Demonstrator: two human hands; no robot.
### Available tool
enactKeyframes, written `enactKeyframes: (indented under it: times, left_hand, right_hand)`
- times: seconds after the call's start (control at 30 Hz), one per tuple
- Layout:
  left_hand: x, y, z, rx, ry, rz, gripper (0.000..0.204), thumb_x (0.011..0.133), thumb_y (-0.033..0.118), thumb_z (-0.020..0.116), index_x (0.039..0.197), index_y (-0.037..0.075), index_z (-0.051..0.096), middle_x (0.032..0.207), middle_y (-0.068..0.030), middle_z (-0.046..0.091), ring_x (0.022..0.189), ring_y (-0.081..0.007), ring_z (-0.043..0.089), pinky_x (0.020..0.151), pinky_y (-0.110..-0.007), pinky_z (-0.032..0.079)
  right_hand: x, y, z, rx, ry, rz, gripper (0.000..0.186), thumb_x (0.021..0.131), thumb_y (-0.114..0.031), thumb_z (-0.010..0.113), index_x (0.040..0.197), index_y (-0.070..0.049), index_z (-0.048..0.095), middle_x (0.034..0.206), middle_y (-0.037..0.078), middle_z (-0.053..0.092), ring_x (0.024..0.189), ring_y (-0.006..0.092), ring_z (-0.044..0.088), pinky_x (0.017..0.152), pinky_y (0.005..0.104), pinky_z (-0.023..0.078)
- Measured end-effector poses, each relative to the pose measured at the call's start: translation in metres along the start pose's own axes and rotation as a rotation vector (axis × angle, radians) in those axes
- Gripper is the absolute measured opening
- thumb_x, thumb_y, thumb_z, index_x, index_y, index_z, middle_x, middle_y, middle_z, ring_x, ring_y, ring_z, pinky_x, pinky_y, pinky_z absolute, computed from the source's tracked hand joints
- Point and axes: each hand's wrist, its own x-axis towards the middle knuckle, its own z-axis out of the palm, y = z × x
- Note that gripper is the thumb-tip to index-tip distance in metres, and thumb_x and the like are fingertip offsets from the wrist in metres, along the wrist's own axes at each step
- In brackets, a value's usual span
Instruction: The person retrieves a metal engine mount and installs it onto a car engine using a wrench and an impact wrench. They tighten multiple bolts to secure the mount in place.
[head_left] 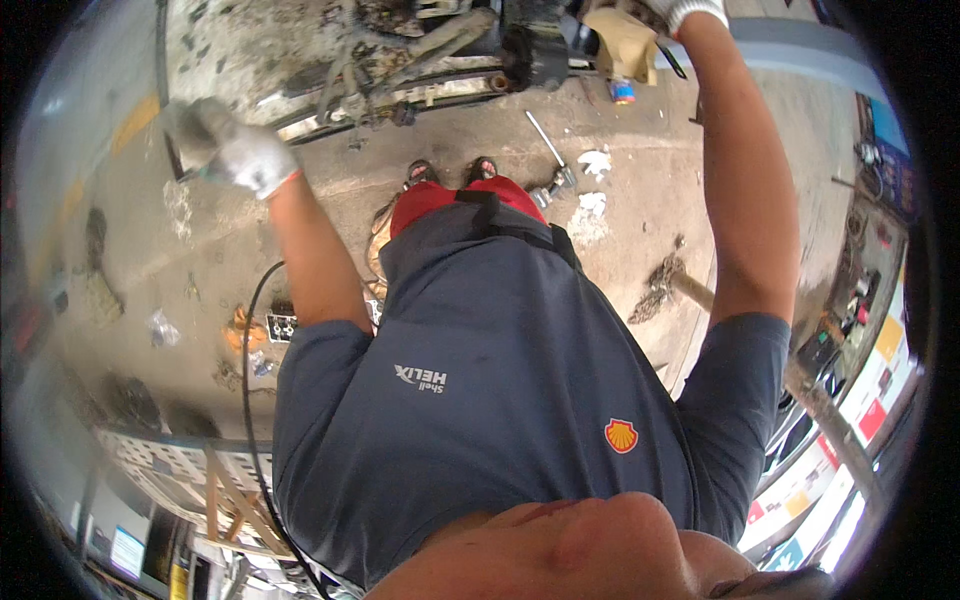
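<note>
My left hand (245, 158), in a white work glove with greyed fingers, is by the corner of a dark-edged metal frame (160, 60). Motion smears its fingers, so I cannot make out whether it grips anything. At the top edge, my right hand (690, 10) also wears a white glove. Its fingers are cut off by the picture's edge. The hand is closest to a tan, folded sheet-like piece (622, 45) and a grey-blue beam (800, 45). Between my hands lie greasy metal rods (400, 65) and a black rounded part (530, 50).
A small blue can (622, 92) stands below the tan piece. On the floor are a long-handled metal tool (546, 140) and crumpled white scraps (594, 164). A black hose (248, 370) runs along my left side. A pole (825, 420) slants at the right.
</note>
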Motion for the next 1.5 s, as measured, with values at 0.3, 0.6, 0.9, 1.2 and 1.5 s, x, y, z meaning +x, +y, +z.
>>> enactKeyframes:
  times: [0.3,0.6,0.9,1.2,1.5]
  left_hand:
    - [0.096,0.008,-0.027,0.663,0.339,-0.138,0.030,0.100,0.014,0.064,0.120,-0.006,0.072,0.107,-0.0276,0.074,0.085,-0.0355,0.076,0.065,-0.048,0.063]
    - [0.146,0.127,-0.063,-0.217,0.668,0.127,0.023,0.097,0.017,0.062,0.101,-0.001,0.074,0.102,-0.0152,0.072,0.085,-0.0267,0.068,0.078,-0.038,0.055]
    - [0.176,0.136,-0.101,-0.298,0.662,1.030,0.033,0.102,0.017,0.069,0.118,-0.009,0.060,0.103,-0.0206,0.069,0.078,-0.0246,0.067,0.067,-0.034,0.059]
    - [0.207,0.193,-0.159,-0.652,0.301,1.028,0.024,0.099,-0.001,0.065,0.120,-0.012,0.066,0.108,-0.0256,0.075,0.090,-0.0301,0.074,0.081,-0.036,0.064]
    - [0.153,0.162,-0.187,-0.598,-0.213,0.998,0.043,0.094,-0.001,0.067,0.137,-0.003,0.064,0.123,-0.0178,0.072,0.091,-0.0203,0.069,0.078,-0.032,0.059]
  right_hand:
    - [0.008,0.006,0.015,-0.108,-0.047,0.110,0.031,0.087,-0.024,0.063,0.103,-0.003,0.079,0.106,0.023,0.078,0.098,0.0380,0.077,0.087,0.0483,0.059]
    - [-0.002,-0.015,-0.026,-0.010,-0.184,0.220,0.033,0.091,-0.026,0.059,0.107,-0.007,0.080,0.111,0.024,0.077,0.103,0.0403,0.075,0.089,0.0494,0.060]
    - [0.007,-0.007,-0.009,0.060,-0.402,0.149,0.039,0.098,-0.032,0.054,0.106,-0.005,0.081,0.112,0.024,0.077,0.105,0.0373,0.076,0.091,0.0467,0.059]
    - [-0.001,-0.021,-0.022,-0.014,-0.272,0.179,0.035,0.097,-0.028,0.057,0.114,-0.006,0.079,0.121,0.022,0.076,0.110,0.0378,0.075,0.093,0.0468,0.059]
    - [0.010,0.004,-0.002,0.009,-0.371,0.160,0.061,0.091,-0.041,0.071,0.135,0.000,0.064,0.129,0.031,0.068,0.116,0.0468,0.067,0.100,0.0510,0.054]
